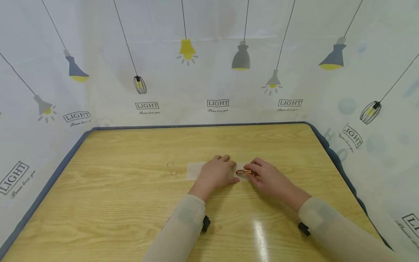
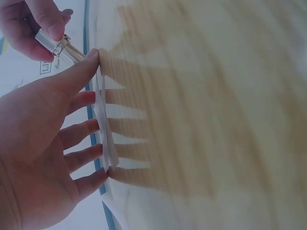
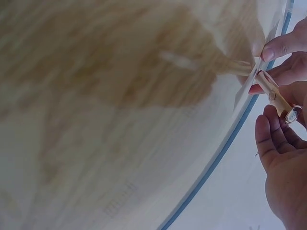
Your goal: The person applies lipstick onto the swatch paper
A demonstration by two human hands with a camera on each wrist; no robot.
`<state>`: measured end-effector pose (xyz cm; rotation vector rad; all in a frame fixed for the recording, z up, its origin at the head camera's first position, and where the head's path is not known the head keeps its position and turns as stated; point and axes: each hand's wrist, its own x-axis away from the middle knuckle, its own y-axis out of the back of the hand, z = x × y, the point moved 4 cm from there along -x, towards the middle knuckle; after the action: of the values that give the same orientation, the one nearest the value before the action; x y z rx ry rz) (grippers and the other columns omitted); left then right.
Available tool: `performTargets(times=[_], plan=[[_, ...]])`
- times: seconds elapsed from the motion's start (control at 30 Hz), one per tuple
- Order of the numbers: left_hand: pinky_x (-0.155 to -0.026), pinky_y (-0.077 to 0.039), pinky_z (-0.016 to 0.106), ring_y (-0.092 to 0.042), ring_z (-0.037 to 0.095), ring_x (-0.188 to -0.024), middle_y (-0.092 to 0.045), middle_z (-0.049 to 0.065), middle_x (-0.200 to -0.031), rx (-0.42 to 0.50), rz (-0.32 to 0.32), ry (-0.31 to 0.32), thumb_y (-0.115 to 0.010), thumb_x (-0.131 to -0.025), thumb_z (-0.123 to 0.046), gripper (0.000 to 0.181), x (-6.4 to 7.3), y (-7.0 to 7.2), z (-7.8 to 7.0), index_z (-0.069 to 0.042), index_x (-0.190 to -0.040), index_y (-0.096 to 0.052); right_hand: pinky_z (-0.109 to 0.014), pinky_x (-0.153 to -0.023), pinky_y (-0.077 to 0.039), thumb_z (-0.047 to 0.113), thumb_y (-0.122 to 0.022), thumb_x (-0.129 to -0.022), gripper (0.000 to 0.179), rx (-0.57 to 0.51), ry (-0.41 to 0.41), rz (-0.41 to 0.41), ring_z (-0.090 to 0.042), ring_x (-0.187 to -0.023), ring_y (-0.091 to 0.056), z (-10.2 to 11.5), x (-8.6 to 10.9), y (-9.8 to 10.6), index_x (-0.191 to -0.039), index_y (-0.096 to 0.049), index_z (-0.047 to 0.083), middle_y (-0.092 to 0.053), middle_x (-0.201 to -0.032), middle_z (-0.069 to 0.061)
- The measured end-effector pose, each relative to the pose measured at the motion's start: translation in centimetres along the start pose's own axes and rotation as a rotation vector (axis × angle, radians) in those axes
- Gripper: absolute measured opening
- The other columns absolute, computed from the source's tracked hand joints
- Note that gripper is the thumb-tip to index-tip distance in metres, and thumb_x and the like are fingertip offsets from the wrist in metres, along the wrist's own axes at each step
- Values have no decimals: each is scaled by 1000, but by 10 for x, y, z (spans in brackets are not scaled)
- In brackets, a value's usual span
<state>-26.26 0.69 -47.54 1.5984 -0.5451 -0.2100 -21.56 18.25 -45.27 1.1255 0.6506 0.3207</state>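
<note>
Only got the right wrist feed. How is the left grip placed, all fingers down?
Observer: Left wrist view: the left grip is spread, its thumb and four fingers all down at the white paper.
Operator: Copy. I see the right grip holding the gold cylinder. Does paper show on the person's left of the left grip?
Observer: Yes. Head view: a flat stretch of it shows there.
Operator: Anything further left?
Observer: Head view: a small faint outline on the table; can't tell what it is.
</note>
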Motion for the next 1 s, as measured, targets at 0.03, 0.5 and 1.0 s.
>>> performTargets(times=[0.03,0.5,1.0], plan=[[-123,-46,49,-39,30,-159,-41,0,-172,-2,0,-1,-62,-100,-67,68,0,0,0,-32,-157,-54,-30,-73,-61,7,-78,-96,24,2,4,-1,-15,-84,-65,1,0,0,-119,-75,3,-67,-108,-9],[-123,-46,49,-39,30,-159,-42,1,-171,-19,-7,4,-62,-100,-67,67,1,2,-1,-33,-157,-54,-30,-71,-59,13,-77,-98,22,13,-18,28,-12,-81,-62,1,-1,0,-119,-77,7,-66,-105,-6],[-123,-45,50,-37,29,-160,-39,0,-173,-2,22,17,-62,-100,-66,67,4,7,-3,-33,-158,-52,-29,-69,-58,12,-75,-100,23,-8,-72,71,-9,-81,-61,-6,-1,3,-122,-76,7,-66,-107,-6]])
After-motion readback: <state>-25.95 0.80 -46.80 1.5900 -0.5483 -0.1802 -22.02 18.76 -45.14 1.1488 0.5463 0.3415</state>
